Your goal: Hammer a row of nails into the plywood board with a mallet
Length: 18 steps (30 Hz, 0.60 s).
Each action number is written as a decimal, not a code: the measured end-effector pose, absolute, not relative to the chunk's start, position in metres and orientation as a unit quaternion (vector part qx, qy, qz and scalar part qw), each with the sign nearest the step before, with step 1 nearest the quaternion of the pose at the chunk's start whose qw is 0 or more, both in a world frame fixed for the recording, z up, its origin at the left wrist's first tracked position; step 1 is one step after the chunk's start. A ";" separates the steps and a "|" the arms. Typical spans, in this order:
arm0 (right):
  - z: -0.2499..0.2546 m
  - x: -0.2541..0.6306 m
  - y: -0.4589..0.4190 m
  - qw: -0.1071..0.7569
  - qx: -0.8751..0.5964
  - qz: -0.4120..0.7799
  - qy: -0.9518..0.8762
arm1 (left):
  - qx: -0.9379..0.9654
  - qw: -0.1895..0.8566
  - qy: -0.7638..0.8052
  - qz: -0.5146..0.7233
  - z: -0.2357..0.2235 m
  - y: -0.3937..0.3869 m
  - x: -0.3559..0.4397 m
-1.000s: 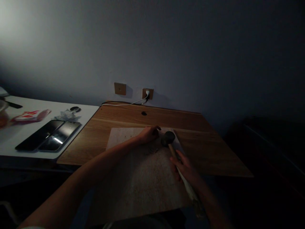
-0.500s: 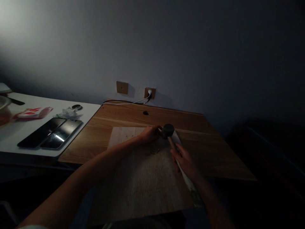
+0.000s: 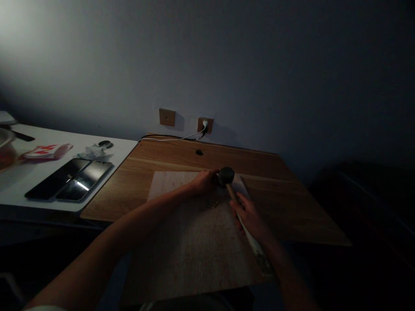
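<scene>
right hand (image 3: pixel 248 216): clasped round the mallet (image 3: pixel 253 244) by its handle (image 3: pixel 257 254), about midway along it.
left hand (image 3: pixel 205 181): fingers curled near the board's far edge, just beside the mallet head (image 3: pixel 226 175); whether they grasped anything, or touched the head, could not be told.
mallet position: over the right side of the board (image 3: pixel 194 248), its head by the far right corner, its butt near the near right corner; whether the head touched down was unclear.
mallet direction: head end toward the far edge, long axis slanting from near right to far left, roughly along the right edge.
mallet handling: probably head-heavy, with a stiff handle and little risk of breaking; the handle looked the place to hold, lower down for more swing, nearer the head for control.
small pieces (image 3: pixel 212 204): loose on the board, nearer the far edge, too dim to identify.
</scene>
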State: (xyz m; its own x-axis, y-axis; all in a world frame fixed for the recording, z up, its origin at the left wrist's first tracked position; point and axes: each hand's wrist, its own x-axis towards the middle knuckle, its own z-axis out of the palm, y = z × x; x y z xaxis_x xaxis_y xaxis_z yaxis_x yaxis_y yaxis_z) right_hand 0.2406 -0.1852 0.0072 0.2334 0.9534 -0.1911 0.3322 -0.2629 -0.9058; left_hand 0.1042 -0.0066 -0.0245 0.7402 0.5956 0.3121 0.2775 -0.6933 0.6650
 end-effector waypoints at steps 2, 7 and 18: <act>0.006 0.241 -0.185 0.391 -0.684 0.401 -0.467 | 0.884 0.302 0.249 0.257 -0.024 -0.007 0.104; 0.005 0.240 -0.185 0.391 -0.685 0.405 -0.462 | 0.879 0.310 0.250 0.264 -0.027 -0.005 0.106; 0.009 0.242 -0.206 0.406 -0.686 0.418 -0.435 | 0.885 0.325 0.231 0.239 -0.033 0.001 0.106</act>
State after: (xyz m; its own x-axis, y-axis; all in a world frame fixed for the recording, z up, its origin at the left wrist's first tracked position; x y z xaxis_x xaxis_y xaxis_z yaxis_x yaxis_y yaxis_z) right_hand 0.2416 -0.2058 0.0089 0.2712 0.9371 -0.2199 0.2577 -0.2908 -0.9214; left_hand 0.1058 0.0010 -0.0330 0.7783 0.5651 0.2738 0.2541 -0.6821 0.6857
